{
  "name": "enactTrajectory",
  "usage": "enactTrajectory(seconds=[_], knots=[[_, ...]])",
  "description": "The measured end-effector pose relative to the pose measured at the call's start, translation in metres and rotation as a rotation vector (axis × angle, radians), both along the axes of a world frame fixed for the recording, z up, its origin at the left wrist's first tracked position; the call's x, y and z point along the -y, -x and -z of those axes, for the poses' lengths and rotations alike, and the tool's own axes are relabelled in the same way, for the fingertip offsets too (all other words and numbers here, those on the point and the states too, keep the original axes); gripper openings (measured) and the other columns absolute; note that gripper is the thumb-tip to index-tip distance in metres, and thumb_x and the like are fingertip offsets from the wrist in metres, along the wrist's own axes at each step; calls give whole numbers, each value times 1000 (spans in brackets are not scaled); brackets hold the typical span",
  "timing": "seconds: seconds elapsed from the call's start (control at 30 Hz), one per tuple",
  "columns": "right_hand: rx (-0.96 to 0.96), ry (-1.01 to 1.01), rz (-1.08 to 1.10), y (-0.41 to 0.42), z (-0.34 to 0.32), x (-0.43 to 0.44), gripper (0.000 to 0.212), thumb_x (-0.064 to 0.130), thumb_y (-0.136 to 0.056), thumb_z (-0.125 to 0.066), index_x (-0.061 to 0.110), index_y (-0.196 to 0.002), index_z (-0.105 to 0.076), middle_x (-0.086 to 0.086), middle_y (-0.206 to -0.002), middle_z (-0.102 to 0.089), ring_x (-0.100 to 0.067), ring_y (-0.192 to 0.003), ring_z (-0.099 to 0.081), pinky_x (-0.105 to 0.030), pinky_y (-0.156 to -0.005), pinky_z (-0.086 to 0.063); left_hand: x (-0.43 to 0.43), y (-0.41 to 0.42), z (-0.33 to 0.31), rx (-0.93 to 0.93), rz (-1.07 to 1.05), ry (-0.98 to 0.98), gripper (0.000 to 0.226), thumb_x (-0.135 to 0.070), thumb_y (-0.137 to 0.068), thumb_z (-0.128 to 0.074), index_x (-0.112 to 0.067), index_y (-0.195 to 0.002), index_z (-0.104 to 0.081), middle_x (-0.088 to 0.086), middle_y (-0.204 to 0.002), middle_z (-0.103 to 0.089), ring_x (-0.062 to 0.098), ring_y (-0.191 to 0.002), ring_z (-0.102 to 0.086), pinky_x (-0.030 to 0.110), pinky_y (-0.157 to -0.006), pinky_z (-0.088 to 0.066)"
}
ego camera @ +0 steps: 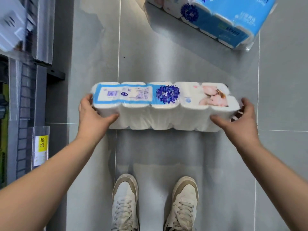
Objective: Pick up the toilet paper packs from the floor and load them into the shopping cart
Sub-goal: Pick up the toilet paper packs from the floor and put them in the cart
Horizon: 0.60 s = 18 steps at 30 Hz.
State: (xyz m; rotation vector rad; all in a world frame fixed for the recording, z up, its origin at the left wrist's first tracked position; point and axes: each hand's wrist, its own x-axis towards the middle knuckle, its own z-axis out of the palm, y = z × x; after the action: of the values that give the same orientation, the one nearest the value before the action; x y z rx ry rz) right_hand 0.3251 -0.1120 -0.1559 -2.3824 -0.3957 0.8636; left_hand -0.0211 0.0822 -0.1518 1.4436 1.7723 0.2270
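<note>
A long white toilet paper pack (160, 105) with a blue label and a blue flower print lies across the middle of the view, above the grey tiled floor. My left hand (93, 114) clasps its left end, thumb along the front. At the right end my right hand (240, 117) grips it the same way. A second toilet paper pack (221, 19), mostly blue, lies on the floor at the upper right. No shopping cart is in view.
A store shelf (25, 97) with a yellow price tag (42, 144) runs down the left edge. My two white sneakers (155, 204) stand on the grey floor tiles (166, 64) below the held pack.
</note>
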Motion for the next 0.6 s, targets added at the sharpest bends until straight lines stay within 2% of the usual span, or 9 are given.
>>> enactTrajectory(seconds=[0.1, 0.17, 0.23, 0.33, 0.4, 0.47, 0.6], knots=[[47, 116, -141, 7, 0, 19, 121, 32, -66, -92, 21, -159, -16, -6, -157, -35, -25, -135, -49, -37, -111, -40, 12, 0, -5, -128, 67, 12, 116, -16, -66, -90, -13, -155, -16, 11, -152, -35, 25, -138, -41, 30, -110, -33], [65, 177, -225, 9, 0, 23, 130, 33, -62, -93, 23, -160, -8, -11, -152, -38, -30, -134, -48, -41, -106, -43, 20, -3, -9, -186, 102, 75, 127, -13, -67, -91, -15, -159, -3, 14, -154, -27, 28, -138, -39, 35, -108, -33], [136, 253, -375, 13, -3, 22, 133, 32, -60, -92, 25, -160, -5, -16, -152, -33, -36, -134, -44, -48, -103, -45, 26, -2, -9, -250, 188, 95, 136, -18, -65, -92, -20, -159, 6, 16, -155, -17, 32, -138, -37, 41, -110, -34], [310, 298, -662, 18, -1, 13, 136, 33, -54, -93, 19, -161, -9, -24, -161, -19, -46, -141, -36, -56, -109, -40, 28, -1, -6, -376, 403, 55, 136, -31, -63, -92, -32, -157, 7, 13, -161, 5, 43, -144, -23, 53, -112, -33], [330, 336, -752, 20, 1, 4, 137, 35, -54, -94, 21, -161, -10, -26, -164, -9, -48, -144, -31, -55, -112, -34, 25, -5, -3, -408, 461, 58, 131, -31, -64, -90, -38, -157, 2, 10, -162, 12, 43, -145, -16, 55, -112, -33], [339, 372, -775, 23, 3, -4, 133, 40, -57, -92, 24, -161, -10, -25, -164, -7, -48, -144, -29, -55, -112, -32, 20, -11, -3, -413, 466, 76, 126, -31, -62, -90, -39, -156, -7, 10, -161, 7, 42, -142, -17, 53, -108, -36], [360, 382, -746, 28, -1, -13, 101, 30, -66, -81, 25, -150, -25, -18, -147, -26, -47, -125, -43, -52, -94, -44, 10, -18, -9, -401, 459, 74, 108, -30, -59, -89, -35, -146, -25, 10, -146, -16, 42, -128, -31, 46, -95, -42]])
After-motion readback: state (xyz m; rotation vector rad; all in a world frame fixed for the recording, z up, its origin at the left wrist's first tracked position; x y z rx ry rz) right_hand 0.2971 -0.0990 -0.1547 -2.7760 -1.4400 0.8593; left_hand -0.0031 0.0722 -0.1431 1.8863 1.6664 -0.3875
